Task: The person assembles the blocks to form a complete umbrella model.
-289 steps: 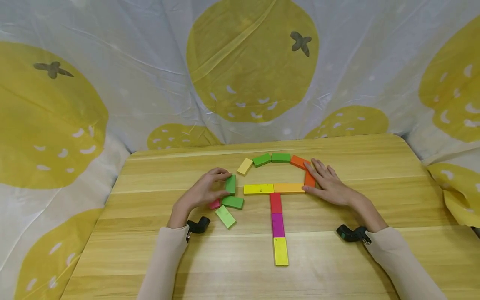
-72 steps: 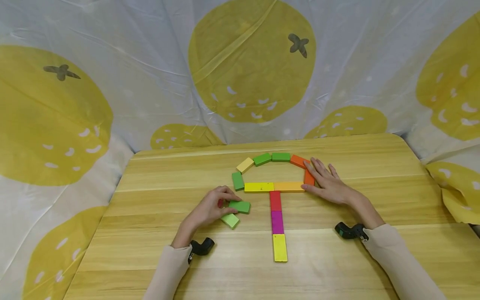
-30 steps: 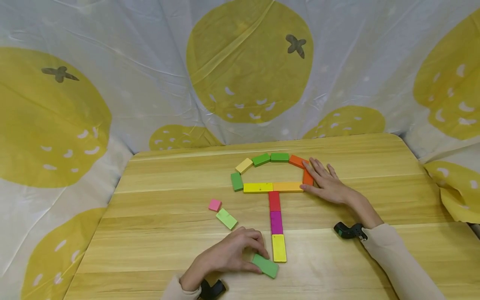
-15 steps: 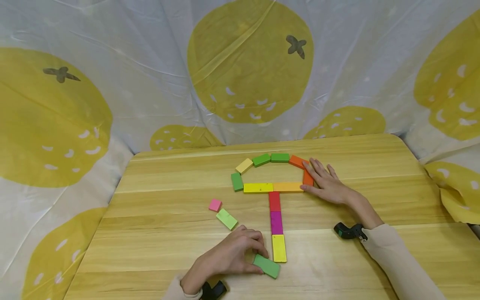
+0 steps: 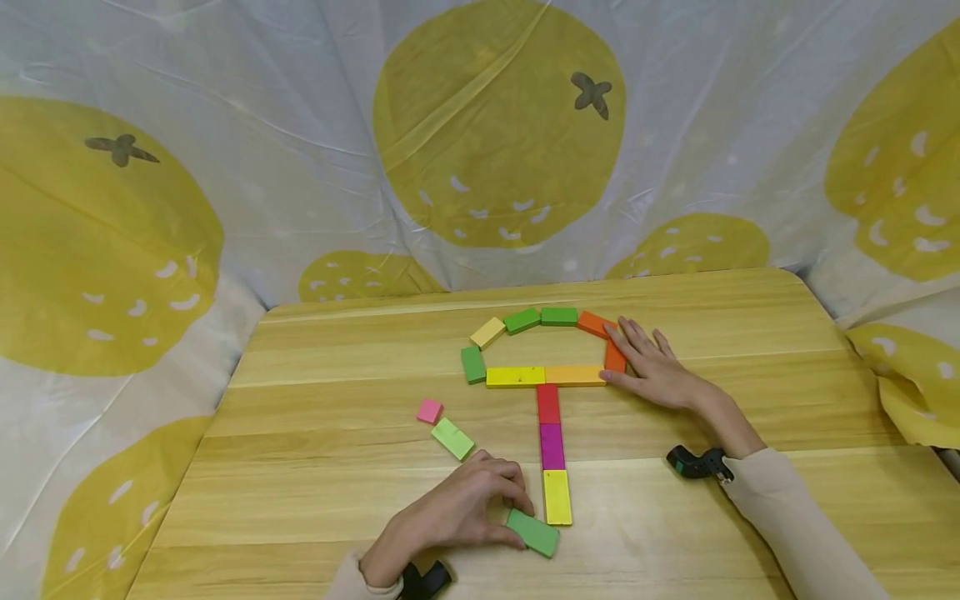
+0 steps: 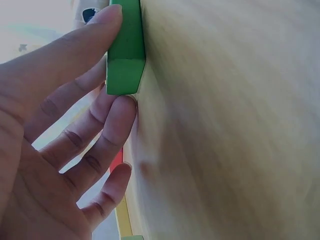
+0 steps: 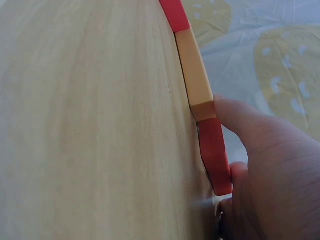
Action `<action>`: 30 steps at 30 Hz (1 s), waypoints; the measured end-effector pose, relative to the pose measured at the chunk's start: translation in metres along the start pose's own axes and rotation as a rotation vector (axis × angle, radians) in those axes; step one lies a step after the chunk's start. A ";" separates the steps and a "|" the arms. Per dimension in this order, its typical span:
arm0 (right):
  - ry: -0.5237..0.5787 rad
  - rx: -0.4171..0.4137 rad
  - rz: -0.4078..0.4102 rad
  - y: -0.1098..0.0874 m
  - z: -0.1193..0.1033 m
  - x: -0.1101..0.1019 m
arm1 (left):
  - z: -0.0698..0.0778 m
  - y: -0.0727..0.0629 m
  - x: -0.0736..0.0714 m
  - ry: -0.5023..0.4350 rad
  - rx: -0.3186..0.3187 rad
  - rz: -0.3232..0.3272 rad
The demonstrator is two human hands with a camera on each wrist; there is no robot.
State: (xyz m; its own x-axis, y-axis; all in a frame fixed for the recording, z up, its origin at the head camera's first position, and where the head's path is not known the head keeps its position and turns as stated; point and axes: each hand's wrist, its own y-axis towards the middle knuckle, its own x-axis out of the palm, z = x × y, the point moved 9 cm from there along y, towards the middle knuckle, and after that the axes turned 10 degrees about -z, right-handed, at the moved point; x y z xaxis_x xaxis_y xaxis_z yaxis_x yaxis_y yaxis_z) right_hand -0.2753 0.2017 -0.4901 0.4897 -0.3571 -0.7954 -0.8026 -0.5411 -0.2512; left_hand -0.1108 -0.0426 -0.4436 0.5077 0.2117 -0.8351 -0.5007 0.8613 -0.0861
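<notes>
Near the front of the table my left hand [image 5: 472, 504] pinches a green block [image 5: 533, 533] between thumb and fingers. The block slants just below a yellow block [image 5: 557, 497] that ends a straight stem. Above that yellow block the stem continues with a purple block [image 5: 552, 447] and a red block [image 5: 548, 403]. My right hand [image 5: 656, 367] lies with fingers spread on the right side of the layout. Its fingertips touch the orange-red blocks [image 7: 212, 145], and its thumb reaches the end of a light orange block [image 5: 574, 376].
A bright yellow block [image 5: 515, 377] extends the crossbar leftward. Green blocks [image 5: 558, 317] and a pale yellow block [image 5: 487, 332] form an arch above it. A pink block [image 5: 430, 411] and a light green block [image 5: 452, 438] lie left of the stem. A patterned cloth [image 5: 315, 167] hangs behind the table.
A green block now closes the arch's left side. My left hand has carried another green block from beside the light green one down to the stem's lower end. My right hand has stayed put.
</notes>
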 end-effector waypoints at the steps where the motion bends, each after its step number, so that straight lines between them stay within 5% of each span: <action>1: 0.001 -0.001 -0.001 0.000 0.000 0.000 | 0.000 0.000 0.000 -0.003 0.000 0.001; 25: 0.003 -0.008 0.004 0.000 -0.001 0.000 | -0.002 -0.001 0.004 -0.029 -0.049 -0.024; 30: 0.002 -0.004 0.001 0.000 -0.001 0.000 | -0.007 -0.006 -0.008 -0.065 -0.072 0.021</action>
State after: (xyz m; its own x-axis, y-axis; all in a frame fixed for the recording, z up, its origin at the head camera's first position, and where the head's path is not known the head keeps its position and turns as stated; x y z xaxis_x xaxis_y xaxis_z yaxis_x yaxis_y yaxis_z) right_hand -0.2750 0.2012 -0.4893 0.4891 -0.3593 -0.7948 -0.8018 -0.5438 -0.2477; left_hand -0.1165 -0.0525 -0.4404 0.5397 0.2609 -0.8004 -0.5594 0.8216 -0.1094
